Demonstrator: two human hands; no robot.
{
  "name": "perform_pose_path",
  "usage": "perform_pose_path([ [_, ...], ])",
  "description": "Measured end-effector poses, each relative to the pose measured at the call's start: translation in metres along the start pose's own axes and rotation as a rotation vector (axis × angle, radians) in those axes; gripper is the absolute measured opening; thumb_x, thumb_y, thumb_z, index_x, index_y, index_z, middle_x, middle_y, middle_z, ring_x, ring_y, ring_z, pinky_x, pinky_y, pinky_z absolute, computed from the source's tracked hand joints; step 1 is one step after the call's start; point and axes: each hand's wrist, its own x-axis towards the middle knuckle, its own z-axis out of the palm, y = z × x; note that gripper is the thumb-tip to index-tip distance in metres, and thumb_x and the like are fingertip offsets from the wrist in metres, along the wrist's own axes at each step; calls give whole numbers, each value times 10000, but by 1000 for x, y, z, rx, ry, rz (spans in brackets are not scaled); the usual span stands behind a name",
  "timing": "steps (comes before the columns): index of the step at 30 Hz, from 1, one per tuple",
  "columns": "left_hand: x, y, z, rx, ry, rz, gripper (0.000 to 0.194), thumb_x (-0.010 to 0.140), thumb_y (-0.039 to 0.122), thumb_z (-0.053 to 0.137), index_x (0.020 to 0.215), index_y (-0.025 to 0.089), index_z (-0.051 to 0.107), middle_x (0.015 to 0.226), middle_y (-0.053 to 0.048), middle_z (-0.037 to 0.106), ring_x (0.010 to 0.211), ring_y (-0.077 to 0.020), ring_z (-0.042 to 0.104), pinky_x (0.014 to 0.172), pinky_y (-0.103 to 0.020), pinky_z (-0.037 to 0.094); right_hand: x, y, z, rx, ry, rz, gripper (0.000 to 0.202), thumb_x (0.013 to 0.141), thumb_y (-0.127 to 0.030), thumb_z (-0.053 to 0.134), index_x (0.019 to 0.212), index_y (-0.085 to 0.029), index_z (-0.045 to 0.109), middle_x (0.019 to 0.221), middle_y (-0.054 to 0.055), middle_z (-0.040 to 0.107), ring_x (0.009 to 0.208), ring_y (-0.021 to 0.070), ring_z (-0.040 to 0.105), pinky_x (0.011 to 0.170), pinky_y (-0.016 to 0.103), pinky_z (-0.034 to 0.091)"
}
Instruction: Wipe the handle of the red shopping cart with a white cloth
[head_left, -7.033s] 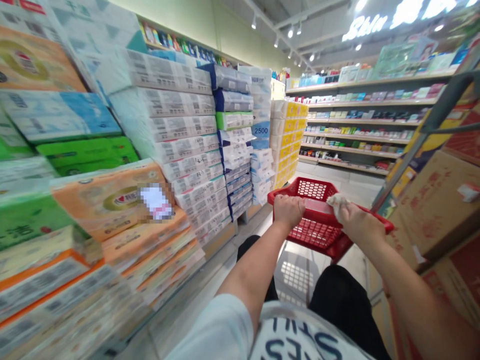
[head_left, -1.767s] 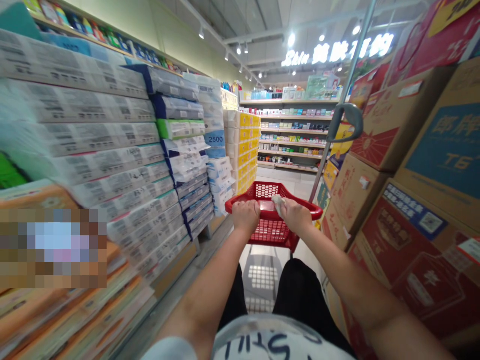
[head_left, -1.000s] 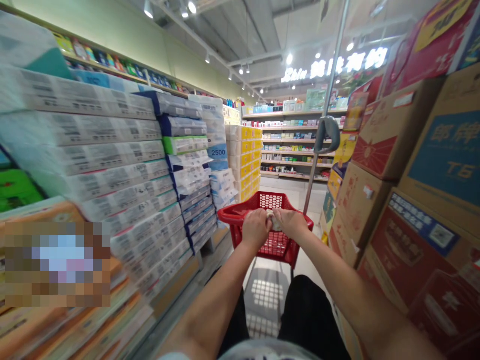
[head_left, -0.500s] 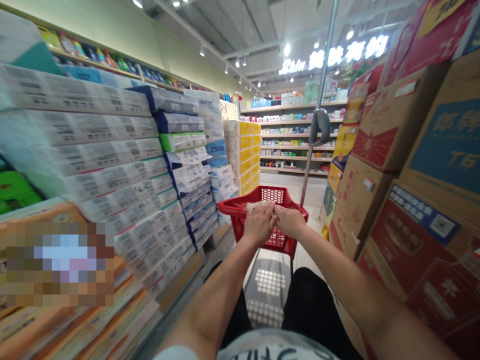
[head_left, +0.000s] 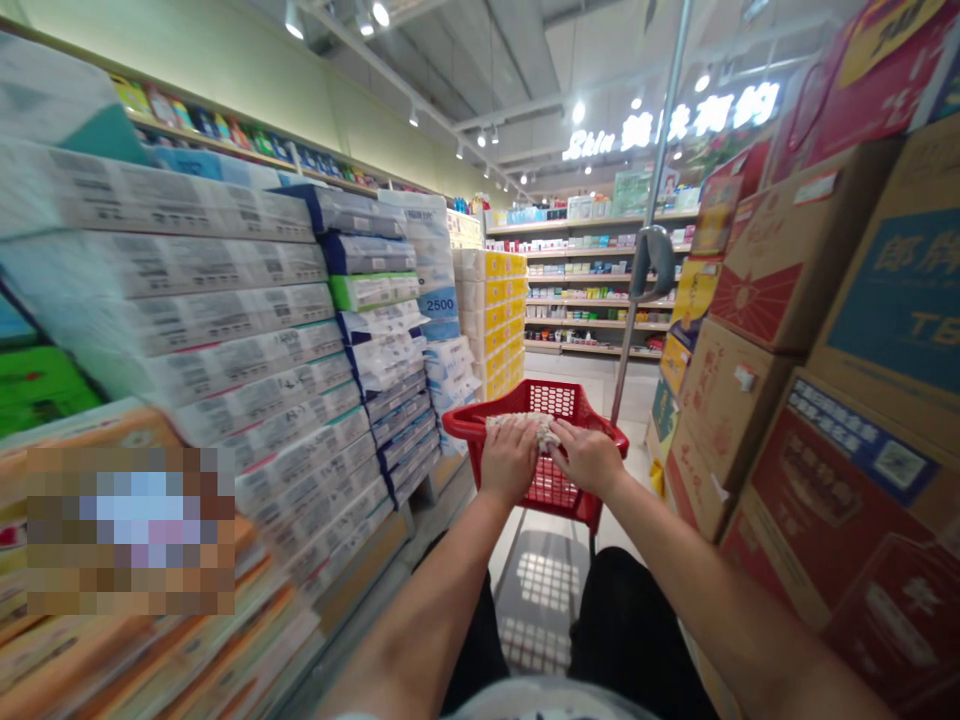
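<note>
A red plastic shopping cart (head_left: 559, 505) with perforated walls stands just in front of me. My left hand (head_left: 510, 462) is closed over the near side of its rim, at the handle. My right hand (head_left: 589, 460) is closed at the same handle, just to the right, with its fingertips close to the left hand. Under and beyond the fingers lies a knobbly off-white thing (head_left: 517, 424), like crumpled or knitted cloth; its kind cannot be made out. The palms hide most of the handle. Inside the cart's visible upper part I see red mesh.
Tall stacks of wrapped tissue packs (head_left: 247, 310) line the left side. Yellow-and-white packs (head_left: 499, 325) stand farther on. Cardboard boxes (head_left: 772, 250) are piled on the right. A metal pole (head_left: 622, 370) with a grey loop rises beside the cart. Stocked shelves (head_left: 585, 285) cross the back.
My hands have drawn slightly apart on the handle, and more of the off-white thing shows between and beyond them. The whole view has shifted slightly.
</note>
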Motion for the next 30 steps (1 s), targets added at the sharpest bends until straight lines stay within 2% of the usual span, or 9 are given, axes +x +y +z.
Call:
perform_pose_path([
  [5,38,5,-10,27,-235,-150,343,961,341,365,971,175,665,969,-93,687,946,-242,601,860,-408,396,1,2,-6,-26,-64,46,411,962,-371,332,1145,-157,632,1022,108,712,824,200,661,671,269,426],
  [7,48,8,-11,39,-305,-180,372,950,411,385,946,178,674,963,-100,691,943,-266,597,835,-428,398,2,1,-7,-41,-85,65,421,965,-384,325,1118,-146,637,1010,120,711,818,200,658,658,264,411],
  [9,44,9,-10,21,-268,-169,350,948,425,401,1020,210,667,1062,-90,682,1021,-276,569,861,-445,387,0,2,-7,-48,-89,67,442,963,-410,333,1134,-133,632,1024,134,705,839,206,656,664,265,409],
  [13,6,5,-6,-51,-47,-50,335,969,333,391,1246,271,567,1275,-35,603,1230,-246,450,1019,-461,298,-5,8,-5,-47,-85,4,524,935,-489,390,1277,-128,556,1138,149,669,929,230,645,715,281,432],
  [15,-8,-1,-4,-73,-3,38,353,960,318,417,1287,265,540,1304,-28,586,1282,-248,405,1059,-459,262,-6,13,-4,-33,-84,-18,562,926,-524,404,1316,-137,524,1188,142,650,970,234,638,740,288,443],
  [18,-6,-7,-3,-79,-14,67,339,957,325,431,1262,258,564,1282,-38,602,1242,-244,452,1042,-446,292,-6,19,-3,-4,-90,-24,555,926,-544,413,1316,-164,521,1210,124,643,1005,226,633,767,291,450],
  [23,16,-11,0,-62,-53,-77,326,953,395,440,1193,249,605,1219,-52,632,1156,-249,509,977,-440,373,-4,16,-4,15,-77,18,534,927,-536,421,1312,-179,519,1190,112,655,972,226,644,754,298,447],
  [26,4,-18,4,-62,-27,31,349,940,395,475,1248,259,567,1258,-54,600,1219,-256,461,1038,-456,340,-5,13,-3,10,-72,25,518,922,-514,438,1316,-187,514,1186,110,656,966,227,643,727,290,436],
  [30,-22,-27,12,-50,50,131,353,951,254,444,1293,242,529,1275,-70,578,1286,-244,405,1108,-467,272,-6,12,-4,-22,-76,35,545,919,-550,410,1309,-185,520,1148,122,666,917,237,646,702,298,422],
])
